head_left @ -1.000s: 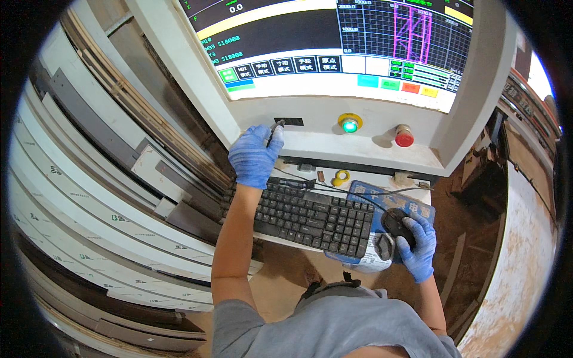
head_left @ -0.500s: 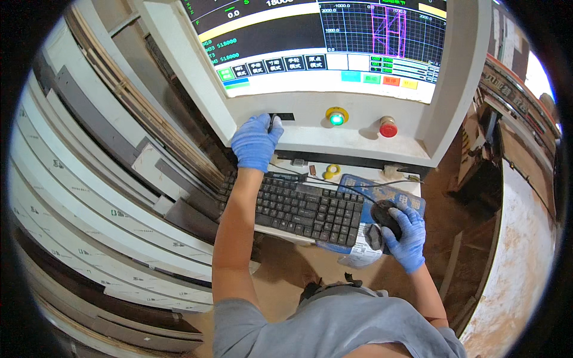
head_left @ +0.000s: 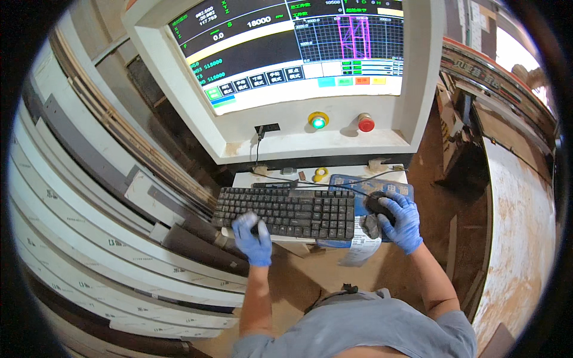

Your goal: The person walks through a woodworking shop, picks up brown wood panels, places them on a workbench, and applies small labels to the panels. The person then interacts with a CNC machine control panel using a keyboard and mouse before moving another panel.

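My left hand [head_left: 253,240], in a blue glove, is over the front left edge of a black keyboard [head_left: 286,212]. Its fingers are apart and slightly blurred, with the thumb held away from them; I see nothing held. My right hand [head_left: 404,222], gloved the same way, is wrapped over a dark computer mouse [head_left: 378,204] on a blue mouse pad [head_left: 397,190]. A dark grey lump [head_left: 371,227] lies beside the thumb. Above the keyboard, a black cable plug [head_left: 261,132] sits in a port of the white machine console, its cable hanging down.
A lit screen [head_left: 286,59] fills the console, above a green-lit button [head_left: 318,122] and a red knob [head_left: 366,123]. A yellow ring-shaped item [head_left: 321,174] lies behind the keyboard. Stacked boards [head_left: 119,238] line the left; a dusty white panel [head_left: 516,238] stretches along the right.
My left hand has come away from the console port, down to the keyboard's front left edge. The plug in the port now shows. My right hand stays on the mouse; the view has shifted.
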`<state>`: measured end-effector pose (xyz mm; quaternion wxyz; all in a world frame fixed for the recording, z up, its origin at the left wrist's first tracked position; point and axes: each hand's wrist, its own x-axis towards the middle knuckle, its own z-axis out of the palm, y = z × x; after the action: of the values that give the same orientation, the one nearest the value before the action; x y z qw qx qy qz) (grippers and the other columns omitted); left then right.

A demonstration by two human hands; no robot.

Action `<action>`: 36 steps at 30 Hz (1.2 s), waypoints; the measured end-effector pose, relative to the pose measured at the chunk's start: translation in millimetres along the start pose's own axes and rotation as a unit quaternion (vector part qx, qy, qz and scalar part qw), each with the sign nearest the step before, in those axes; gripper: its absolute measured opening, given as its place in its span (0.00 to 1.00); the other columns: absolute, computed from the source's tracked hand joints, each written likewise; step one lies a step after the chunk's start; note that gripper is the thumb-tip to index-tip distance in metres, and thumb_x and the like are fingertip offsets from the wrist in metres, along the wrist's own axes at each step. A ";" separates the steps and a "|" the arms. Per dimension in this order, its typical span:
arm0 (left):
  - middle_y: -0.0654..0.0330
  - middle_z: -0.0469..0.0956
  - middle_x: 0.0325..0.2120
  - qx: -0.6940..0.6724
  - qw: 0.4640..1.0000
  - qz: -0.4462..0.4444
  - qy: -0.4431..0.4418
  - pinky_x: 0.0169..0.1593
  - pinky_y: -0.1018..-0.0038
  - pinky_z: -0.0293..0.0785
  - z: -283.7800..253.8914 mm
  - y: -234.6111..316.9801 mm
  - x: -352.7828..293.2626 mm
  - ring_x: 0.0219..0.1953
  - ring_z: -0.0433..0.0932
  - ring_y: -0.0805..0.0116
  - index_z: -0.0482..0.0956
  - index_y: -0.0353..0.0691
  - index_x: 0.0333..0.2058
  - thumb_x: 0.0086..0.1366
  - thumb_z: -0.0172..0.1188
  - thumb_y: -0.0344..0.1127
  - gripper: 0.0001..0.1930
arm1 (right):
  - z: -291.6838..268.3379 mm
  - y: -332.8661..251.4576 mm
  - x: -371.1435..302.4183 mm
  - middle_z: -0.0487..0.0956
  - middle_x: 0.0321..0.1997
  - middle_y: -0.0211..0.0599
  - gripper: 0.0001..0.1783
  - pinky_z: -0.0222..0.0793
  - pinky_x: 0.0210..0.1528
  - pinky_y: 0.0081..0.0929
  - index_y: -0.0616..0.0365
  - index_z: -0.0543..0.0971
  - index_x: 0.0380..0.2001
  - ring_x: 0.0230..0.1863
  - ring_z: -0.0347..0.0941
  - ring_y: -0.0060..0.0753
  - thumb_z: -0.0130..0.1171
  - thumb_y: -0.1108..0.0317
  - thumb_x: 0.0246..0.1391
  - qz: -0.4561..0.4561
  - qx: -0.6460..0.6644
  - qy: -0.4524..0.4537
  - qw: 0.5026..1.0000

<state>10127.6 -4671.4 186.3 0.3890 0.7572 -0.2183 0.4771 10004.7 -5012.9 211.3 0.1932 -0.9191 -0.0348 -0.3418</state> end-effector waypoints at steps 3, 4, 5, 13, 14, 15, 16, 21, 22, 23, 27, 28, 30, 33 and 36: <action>0.57 0.73 0.34 0.034 0.999 0.018 -0.014 0.51 0.58 0.68 -24.5 -15.3 -43.3 0.39 0.73 0.55 0.74 0.40 0.33 0.55 0.59 0.32 0.07 | -0.5 -6.7 4.5 0.75 0.49 0.43 0.21 0.66 0.51 0.40 0.54 0.78 0.42 0.46 0.71 0.50 0.62 0.63 0.40 -0.035 0.039 -0.025 0.998; 0.58 0.73 0.34 0.050 0.998 0.037 -0.022 0.53 0.56 0.67 -28.9 -15.1 -47.2 0.39 0.73 0.55 0.74 0.41 0.32 0.55 0.59 0.33 0.07 | -0.4 -6.4 4.3 0.75 0.50 0.43 0.21 0.66 0.51 0.40 0.54 0.78 0.42 0.47 0.71 0.50 0.62 0.63 0.40 -0.044 0.038 -0.031 0.998; 0.58 0.73 0.34 0.053 0.997 0.039 -0.033 0.54 0.55 0.66 -30.2 -17.2 -47.5 0.40 0.73 0.55 0.74 0.42 0.32 0.55 0.59 0.34 0.06 | -0.9 -6.6 3.0 0.75 0.49 0.43 0.20 0.66 0.52 0.40 0.54 0.78 0.41 0.47 0.71 0.50 0.62 0.64 0.40 -0.031 0.047 -0.031 0.998; 0.56 0.70 0.44 0.058 0.995 0.039 -0.074 0.56 0.52 0.61 -44.2 -29.9 -86.7 0.50 0.68 0.51 0.72 0.45 0.37 0.55 0.60 0.39 0.11 | 0.5 -12.8 -0.2 0.77 0.45 0.43 0.21 0.68 0.49 0.41 0.55 0.78 0.38 0.45 0.73 0.51 0.62 0.68 0.34 -0.054 0.040 0.012 0.998; 0.56 0.69 0.45 0.042 0.996 0.031 -0.067 0.56 0.51 0.62 -44.4 -29.5 -98.6 0.51 0.67 0.51 0.72 0.45 0.38 0.55 0.60 0.39 0.13 | 3.0 -10.6 -1.9 0.77 0.45 0.42 0.21 0.68 0.49 0.41 0.54 0.79 0.37 0.45 0.73 0.51 0.62 0.68 0.33 -0.049 0.014 0.017 0.999; 0.54 0.68 0.48 0.029 0.997 0.023 -0.072 0.54 0.52 0.64 -43.9 -31.9 -115.7 0.51 0.67 0.49 0.71 0.44 0.41 0.54 0.61 0.39 0.16 | 4.9 -9.0 -3.4 0.78 0.44 0.42 0.20 0.68 0.49 0.41 0.54 0.79 0.37 0.44 0.73 0.51 0.62 0.68 0.32 -0.052 0.012 0.025 0.998; 0.53 0.68 0.49 0.011 0.994 -0.031 -0.100 0.53 0.54 0.65 -45.7 -36.8 -141.5 0.51 0.68 0.48 0.72 0.43 0.42 0.54 0.62 0.39 0.17 | 6.3 -11.1 -2.5 0.78 0.44 0.42 0.20 0.68 0.48 0.41 0.54 0.79 0.36 0.44 0.74 0.51 0.62 0.67 0.32 -0.055 0.010 0.033 0.998; 0.48 0.70 0.49 0.043 0.914 -0.261 -0.306 0.53 0.56 0.65 -79.3 -36.7 -251.4 0.52 0.68 0.47 0.72 0.40 0.46 0.54 0.62 0.40 0.22 | 0.7 -19.0 -2.9 0.78 0.43 0.42 0.19 0.69 0.46 0.41 0.53 0.80 0.35 0.43 0.74 0.51 0.61 0.67 0.32 -0.052 -0.009 0.036 0.998; 0.47 0.71 0.48 0.062 0.907 -0.249 -0.335 0.53 0.56 0.65 -92.2 -53.0 -287.6 0.52 0.68 0.47 0.73 0.40 0.47 0.54 0.61 0.42 0.23 | 2.0 -23.8 -0.7 0.78 0.43 0.42 0.19 0.69 0.46 0.41 0.53 0.80 0.35 0.43 0.74 0.51 0.62 0.67 0.33 -0.058 -0.017 0.038 0.997; 0.47 0.72 0.47 0.078 0.897 -0.237 -0.365 0.54 0.56 0.65 -104.1 -66.4 -319.7 0.53 0.67 0.47 0.73 0.41 0.48 0.55 0.61 0.44 0.24 | 2.6 -27.4 0.8 0.78 0.43 0.42 0.18 0.69 0.46 0.41 0.53 0.80 0.35 0.43 0.74 0.51 0.62 0.67 0.33 -0.064 -0.027 0.039 0.997; 0.47 0.73 0.47 0.153 0.799 -0.240 -0.530 0.54 0.57 0.66 -156.0 -75.4 -362.6 0.51 0.69 0.47 0.72 0.42 0.50 0.55 0.58 0.49 0.26 | 2.8 -26.1 -2.1 0.78 0.45 0.41 0.17 0.68 0.48 0.40 0.52 0.80 0.36 0.44 0.74 0.50 0.64 0.67 0.36 -0.076 -0.063 0.050 0.994; 0.47 0.72 0.48 0.161 0.757 -0.260 -0.577 0.54 0.57 0.66 -167.8 -88.1 -376.8 0.52 0.69 0.48 0.72 0.42 0.50 0.55 0.57 0.49 0.26 | 4.8 -27.2 -1.8 0.78 0.45 0.41 0.17 0.68 0.48 0.40 0.53 0.80 0.36 0.44 0.74 0.50 0.64 0.68 0.36 -0.076 -0.040 0.049 0.995; 0.48 0.72 0.49 0.186 0.699 -0.349 -0.596 0.55 0.57 0.66 -174.7 -90.6 -377.0 0.52 0.69 0.48 0.72 0.42 0.51 0.56 0.56 0.50 0.26 | 6.6 -20.4 -5.6 0.78 0.45 0.42 0.17 0.68 0.49 0.40 0.53 0.80 0.36 0.45 0.73 0.49 0.65 0.69 0.37 -0.073 0.000 0.046 0.996; 0.49 0.71 0.51 0.229 0.677 -0.450 -0.536 0.56 0.58 0.65 -193.8 -77.8 -362.7 0.53 0.68 0.48 0.72 0.43 0.52 0.57 0.54 0.49 0.26 | 1.2 -21.3 -6.3 0.78 0.44 0.42 0.18 0.69 0.49 0.40 0.53 0.80 0.35 0.44 0.74 0.49 0.64 0.72 0.34 -0.062 -0.003 0.041 0.997; 0.50 0.71 0.51 0.241 0.714 -0.398 -0.523 0.56 0.59 0.65 -209.8 -107.2 -413.5 0.53 0.69 0.48 0.72 0.44 0.52 0.57 0.53 0.51 0.26 | 4.1 -30.6 -2.4 0.78 0.43 0.42 0.17 0.69 0.48 0.40 0.54 0.80 0.34 0.44 0.74 0.50 0.63 0.72 0.34 -0.066 0.018 0.046 0.997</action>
<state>9901.1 -4456.4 -172.8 0.1713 0.9708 0.0568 -0.1579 9999.4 -4982.9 217.1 0.1884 -0.8941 -0.0930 -0.3955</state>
